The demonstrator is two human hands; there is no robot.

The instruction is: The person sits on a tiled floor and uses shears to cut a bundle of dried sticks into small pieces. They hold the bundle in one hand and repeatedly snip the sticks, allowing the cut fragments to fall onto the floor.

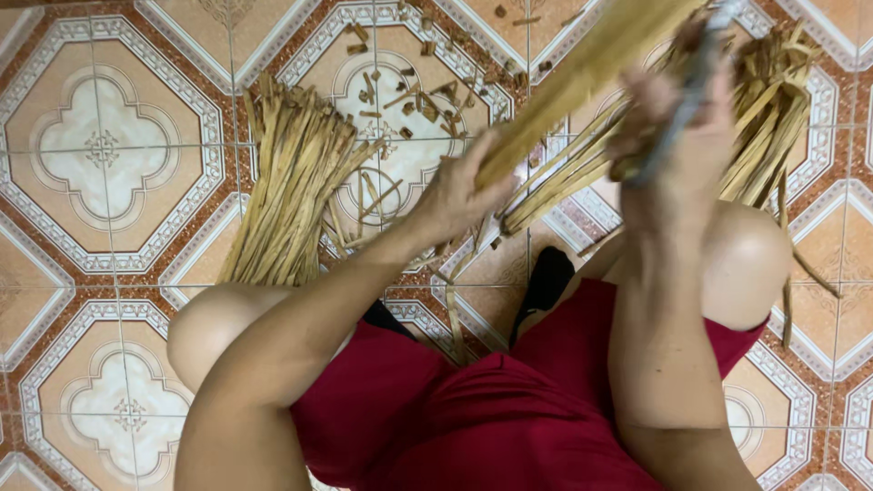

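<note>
So the person is sitting on the floor (109, 300), knees up, in red shorts (509, 409), working over patterned tiles. The left hand (459, 195) is closed around the lower end of a bundle (582, 68) of long tan strips, which slants up and away toward the far edge of the floor, blurry from motion. The right hand (673, 136) is closed too, wrapped around a grey tool (687, 100); it's too blurred to say exactly what kind, maybe a blade or shears. That tool sits just beside the bundle, near its upper part, but I can't tell if they're touching.

Under the right hand there's a loose heap of strips (773, 100) fanning out across the floor toward the far right corner, partly draped by the right knee. Over by the left knee lies another pile (291, 182), neater, strips running roughly parallel, pointing away from the person. Between the two piles, toward the far edge, small cut scraps (409, 95) are scattered over the tiles. Something black (546, 277) pokes out between the legs, can't make out what.
</note>
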